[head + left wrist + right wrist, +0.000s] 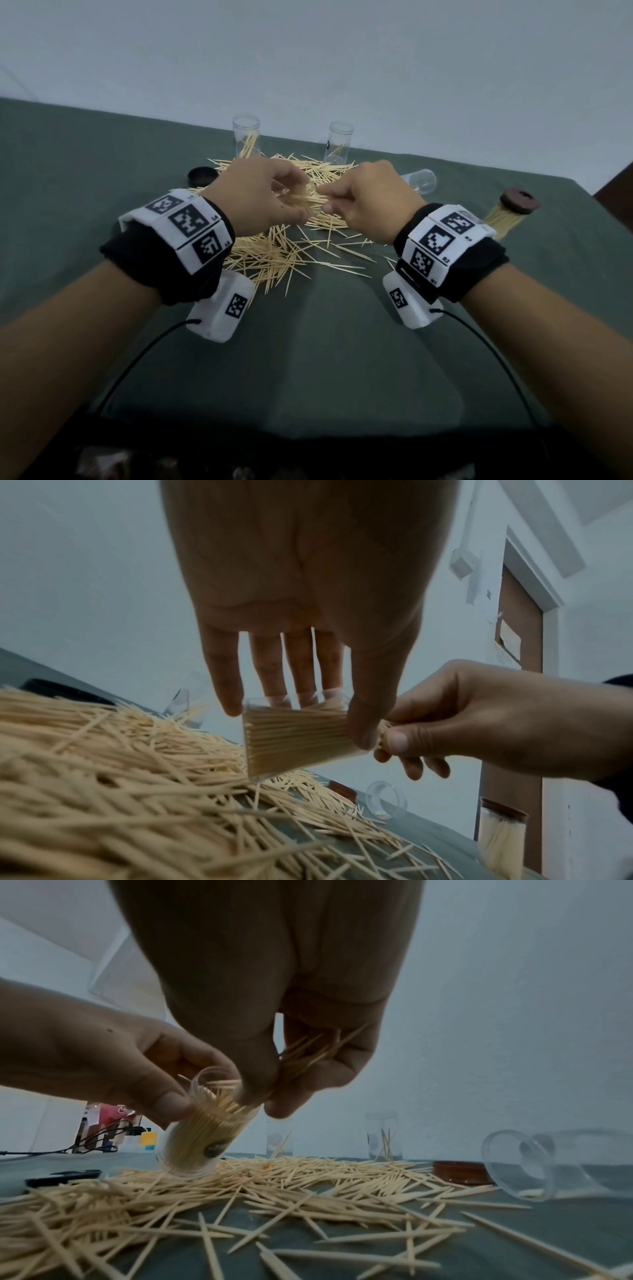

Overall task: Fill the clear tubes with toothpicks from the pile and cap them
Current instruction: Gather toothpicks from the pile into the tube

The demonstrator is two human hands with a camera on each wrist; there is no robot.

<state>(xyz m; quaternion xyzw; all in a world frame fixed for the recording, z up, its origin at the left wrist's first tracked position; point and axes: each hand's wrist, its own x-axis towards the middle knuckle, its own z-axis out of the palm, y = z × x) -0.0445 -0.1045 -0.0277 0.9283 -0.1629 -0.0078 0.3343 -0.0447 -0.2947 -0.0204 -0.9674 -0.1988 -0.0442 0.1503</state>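
Above the toothpick pile (274,253), the left hand (260,195) grips a light, slippery, nearly full tube (294,739) by its wall; the right hand (363,198) pinches stiff toothpicks (308,1053) at its mouth.

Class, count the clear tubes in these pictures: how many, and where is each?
5. One tilted tube in the left hand, two upright tubes behind the pile, one lying tube to its right, one capped tube far right. More may be hidden.
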